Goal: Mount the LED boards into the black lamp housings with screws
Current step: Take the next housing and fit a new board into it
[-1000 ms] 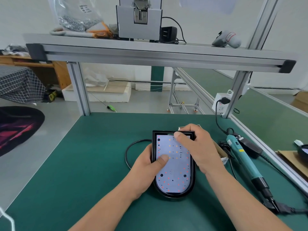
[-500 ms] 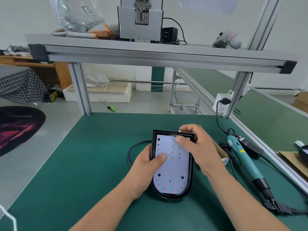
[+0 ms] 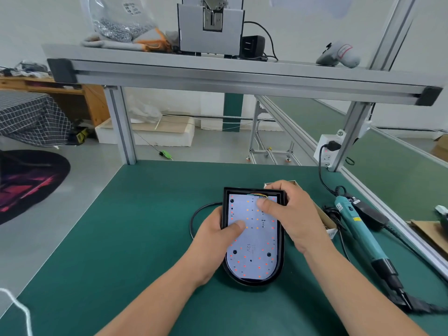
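We see the housing (image 3: 281, 251) flat on the desk (image 3: 145, 214), about midway between its far and near edges and nearer the right one, with the board (image 3: 253, 248) lying inside it. The left hand (image 3: 217, 238) clasps the housing's left side, thumb pressed on the board; the right hand (image 3: 293, 214) curls over its far right corner, thumb also on the board. A screwdriver (image 3: 358, 235) lies toward the desk's right edge.

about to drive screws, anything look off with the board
Nothing clearly wrong: the LED board lies flat in the black housing. Only the coloured wires bunch at its top edge by the right hand.
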Demonstrator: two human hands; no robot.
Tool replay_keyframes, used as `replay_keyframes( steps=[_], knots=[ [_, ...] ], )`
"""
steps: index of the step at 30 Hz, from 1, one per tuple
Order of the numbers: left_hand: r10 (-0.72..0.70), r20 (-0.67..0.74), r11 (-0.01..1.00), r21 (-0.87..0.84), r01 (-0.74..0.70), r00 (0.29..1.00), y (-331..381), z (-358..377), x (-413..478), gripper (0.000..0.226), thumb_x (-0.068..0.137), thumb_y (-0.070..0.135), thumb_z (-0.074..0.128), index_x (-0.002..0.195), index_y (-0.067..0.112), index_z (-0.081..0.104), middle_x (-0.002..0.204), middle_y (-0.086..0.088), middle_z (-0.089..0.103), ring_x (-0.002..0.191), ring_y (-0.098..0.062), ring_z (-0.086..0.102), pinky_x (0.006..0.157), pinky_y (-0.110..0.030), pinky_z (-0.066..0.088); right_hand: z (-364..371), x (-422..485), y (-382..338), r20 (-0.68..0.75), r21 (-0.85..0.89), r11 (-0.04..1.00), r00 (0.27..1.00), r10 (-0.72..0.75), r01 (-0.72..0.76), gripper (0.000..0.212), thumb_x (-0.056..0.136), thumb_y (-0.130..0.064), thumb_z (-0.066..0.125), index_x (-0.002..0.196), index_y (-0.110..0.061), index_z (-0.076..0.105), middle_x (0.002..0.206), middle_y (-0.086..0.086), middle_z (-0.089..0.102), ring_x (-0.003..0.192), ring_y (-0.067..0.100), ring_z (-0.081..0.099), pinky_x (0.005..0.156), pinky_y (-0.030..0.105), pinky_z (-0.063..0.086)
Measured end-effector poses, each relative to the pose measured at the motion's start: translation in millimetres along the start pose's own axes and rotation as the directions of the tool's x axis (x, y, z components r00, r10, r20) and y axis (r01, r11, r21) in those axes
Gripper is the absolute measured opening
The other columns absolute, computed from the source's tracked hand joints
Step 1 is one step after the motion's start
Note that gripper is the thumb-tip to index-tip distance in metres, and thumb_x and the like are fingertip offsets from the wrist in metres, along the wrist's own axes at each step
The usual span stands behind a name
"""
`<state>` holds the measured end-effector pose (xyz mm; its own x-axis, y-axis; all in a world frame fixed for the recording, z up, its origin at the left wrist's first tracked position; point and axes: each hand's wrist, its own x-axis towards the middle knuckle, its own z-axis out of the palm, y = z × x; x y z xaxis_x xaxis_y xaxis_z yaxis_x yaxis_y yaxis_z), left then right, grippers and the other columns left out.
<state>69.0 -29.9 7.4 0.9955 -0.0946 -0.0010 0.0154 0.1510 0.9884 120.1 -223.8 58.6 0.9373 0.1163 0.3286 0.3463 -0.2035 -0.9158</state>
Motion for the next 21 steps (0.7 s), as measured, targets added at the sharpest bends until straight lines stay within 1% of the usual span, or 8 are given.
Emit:
replay_keyframes(
  steps=[3, 6, 9, 12, 15, 18, 20, 21],
  knots=[
    [-0.007, -0.008, 1.0, -0.005, 0.007, 1.0, 0.5, 0.3, -0.2, 0.034, 0.097, 0.026, 0.065, 0.131, 0.022, 0.067, 0.129, -0.004, 0.076, 0.121, -0.031, 0.071, 0.11, -0.061, 0.051, 0.1, -1.3, 0.6, 0.017, 0.013, 1.0, 1.0, 0.014, -0.014, 0.029, 0.075, -0.034, 0.083, 0.099, -0.045, 0.071, 0.094, -0.019, 0.074, 0.086, 0.001, 0.07, 0.073, 0.014, 0.053],
    [-0.012, -0.02, 1.0, 0.01, 0.012, 1.0, 1.1, 0.5, -0.5, 0.034, 0.097, 0.026, 0.064, 0.131, 0.021, 0.066, 0.128, -0.002, 0.077, 0.12, -0.028, 0.072, 0.11, -0.058, 0.052, -0.8, -2.5, 5.5, 0.038, 0.043, 0.998, 0.998, 0.042, -0.044, 0.035, 0.077, -0.031, 0.083, 0.108, -0.043, 0.072, 0.104, -0.014, 0.075, 0.098, 0.01, 0.071, 0.086, 0.027, 0.056],
    [0.008, -0.044, 0.999, 0.031, -0.006, 0.999, 2.8, 1.9, -1.6, 0.033, 0.098, 0.024, 0.062, 0.13, 0.019, 0.067, 0.127, -0.002, 0.077, 0.119, -0.026, 0.073, 0.108, -0.056, 0.053, 0.7, -3.0, 7.7, 0.057, 0.04, 0.998, 0.997, 0.054, -0.056, 0.036, 0.079, -0.029, 0.081, 0.109, -0.045, 0.071, 0.108, -0.013, 0.076, 0.104, 0.011, 0.072, 0.092, 0.037, 0.057],
    [0.019, -0.072, 0.997, 0.076, -0.014, 0.997, 7.0, 4.5, -2.4, 0.028, 0.1, 0.021, 0.061, 0.127, 0.02, 0.068, 0.123, 0.001, 0.078, 0.115, -0.024, 0.074, 0.106, -0.053, 0.056, 1.1, -0.9, 10.2, 0.046, 0.031, 0.997, 0.997, 0.066, -0.067, 0.037, 0.079, -0.028, 0.08, 0.111, -0.044, 0.071, 0.109, -0.012, 0.077, 0.103, 0.012, 0.072, 0.092, 0.037, 0.057],
    [-0.011, -0.079, 0.993, 0.115, 0.02, 0.997, 10.0, 4.2, -3.2, 0.024, 0.105, 0.017, 0.06, 0.128, 0.019, 0.067, 0.122, 0.002, 0.079, 0.116, -0.024, 0.074, 0.107, -0.054, 0.055, 0.3, 1.3, 13.1, 0.066, 0.047, 0.993, 0.992, 0.107, -0.11, 0.035, 0.078, -0.026, 0.08, 0.111, -0.036, 0.074, 0.108, -0.008, 0.078, 0.103, 0.014, 0.073, 0.092, 0.038, 0.057],
    [-0.029, -0.049, 0.99, 0.134, 0.035, 0.998, 15.8, 6.4, -6.5, 0.036, 0.096, 0.035, 0.062, 0.128, 0.022, 0.066, 0.123, 0.006, 0.078, 0.116, -0.02, 0.073, 0.107, -0.051, 0.055, -3.3, 2.1, 15.5, 0.097, 0.075, 0.98, 0.98, 0.175, -0.183, 0.034, 0.076, -0.023, 0.079, 0.109, -0.03, 0.076, 0.108, -0.002, 0.08, 0.101, 0.017, 0.076, 0.089, 0.036, 0.058],
    [-0.017, -0.015, 0.988, 0.155, 0.019, 1.0, 16.5, 7.8, -9.5, 0.042, 0.094, 0.051, 0.059, 0.126, 0.024, 0.066, 0.121, 0.011, 0.077, 0.115, -0.01, 0.072, 0.104, -0.043, 0.055, -6.5, 3.3, 16.2, 0.122, 0.091, 0.969, 0.968, 0.219, -0.231, 0.035, 0.078, -0.02, 0.078, 0.112, -0.025, 0.075, 0.108, -0.001, 0.08, 0.102, 0.019, 0.076, 0.089, 0.038, 0.058],
    [-0.004, -0.015, 0.985, 0.174, 0.006, 1.0, 16.3, 8.5, -10.7, 0.049, 0.094, 0.061, 0.057, 0.123, 0.022, 0.066, 0.118, 0.012, 0.076, 0.113, -0.006, 0.07, 0.102, -0.04, 0.055, -7.5, 3.9, 17.1, 0.136, 0.097, 0.962, 0.96, 0.243, -0.257, 0.034, 0.081, -0.018, 0.077, 0.114, -0.022, 0.074, 0.109, 0.001, 0.08, 0.102, 0.021, 0.076, 0.091, 0.04, 0.059]
  ],
)
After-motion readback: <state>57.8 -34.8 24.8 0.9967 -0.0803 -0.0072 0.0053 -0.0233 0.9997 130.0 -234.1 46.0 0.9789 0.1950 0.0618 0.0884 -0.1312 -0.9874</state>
